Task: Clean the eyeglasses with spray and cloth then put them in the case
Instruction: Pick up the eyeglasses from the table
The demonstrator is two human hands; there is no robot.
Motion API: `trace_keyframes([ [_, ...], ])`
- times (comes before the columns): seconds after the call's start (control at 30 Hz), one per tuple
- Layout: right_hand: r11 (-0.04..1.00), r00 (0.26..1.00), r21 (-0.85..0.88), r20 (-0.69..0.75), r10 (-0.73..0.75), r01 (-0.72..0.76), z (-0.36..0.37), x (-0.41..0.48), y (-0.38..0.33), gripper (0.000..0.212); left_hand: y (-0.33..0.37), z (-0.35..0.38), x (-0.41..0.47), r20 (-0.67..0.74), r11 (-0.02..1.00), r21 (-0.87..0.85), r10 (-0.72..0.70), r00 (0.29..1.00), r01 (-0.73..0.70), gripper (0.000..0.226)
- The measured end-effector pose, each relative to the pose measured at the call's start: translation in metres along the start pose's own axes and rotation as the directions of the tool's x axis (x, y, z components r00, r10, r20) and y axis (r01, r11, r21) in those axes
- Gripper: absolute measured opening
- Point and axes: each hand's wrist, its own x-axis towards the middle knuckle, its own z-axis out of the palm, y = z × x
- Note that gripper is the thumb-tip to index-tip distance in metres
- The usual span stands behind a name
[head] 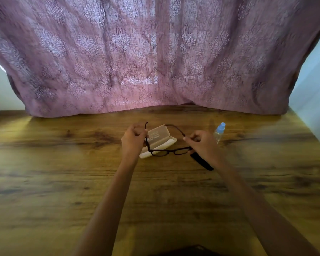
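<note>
Dark-framed eyeglasses (169,151) are held up over the wooden table (63,172) with both arms spread open, lenses toward me. My left hand (134,138) pinches the left arm and my right hand (201,143) pinches the right arm. Just behind and below the glasses lies a pale eyeglass case (160,140), lid open. A small clear spray bottle (219,132) with a blue cap stands to the right of my right hand. A dark cloth (201,161) lies flat on the table, partly hidden under my right wrist.
A mauve patterned curtain (155,61) hangs down onto the table's far edge. Pale walls show at both sides. A dark object (185,251) pokes in at the bottom edge, near me.
</note>
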Motion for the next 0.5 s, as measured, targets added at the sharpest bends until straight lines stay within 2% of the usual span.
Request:
trace_keyframes([
  [0.13, 0.996, 0.993, 0.079, -0.104, 0.061, -0.053, -0.001, 0.006, -0.008, 0.017, -0.001, -0.008, -0.001, 0.068, 0.990, 0.096, 0.097, 0.993, -0.103, 0.018],
  [0.2, 0.993, 0.989, 0.106, -0.131, 0.072, -0.058, -0.003, 0.009, -0.011, 0.018, 0.000, -0.014, -0.006, 0.115, 0.912, 0.287, 0.272, 0.955, -0.294, 0.013],
  [0.27, 0.991, 0.985, 0.120, -0.151, 0.080, -0.062, -0.006, 0.011, -0.013, 0.018, -0.001, -0.020, -0.012, 0.178, 0.707, 0.475, 0.506, 0.844, -0.524, 0.019],
  [0.33, 0.991, 0.983, 0.116, -0.160, 0.089, -0.071, -0.009, 0.014, -0.015, 0.018, 0.000, -0.025, -0.018, 0.263, 0.527, 0.505, 0.660, 0.703, -0.684, 0.023],
  [0.43, 0.986, 0.981, 0.142, -0.162, 0.107, -0.084, -0.012, 0.019, -0.018, 0.018, 0.000, -0.030, -0.023, 0.406, 0.302, 0.461, 0.764, 0.501, -0.834, 0.032],
  [0.5, 0.976, 0.980, 0.197, -0.156, 0.122, -0.090, -0.016, 0.021, -0.021, 0.018, 0.002, -0.031, -0.024, 0.440, 0.219, 0.442, 0.792, 0.423, -0.870, 0.034],
])
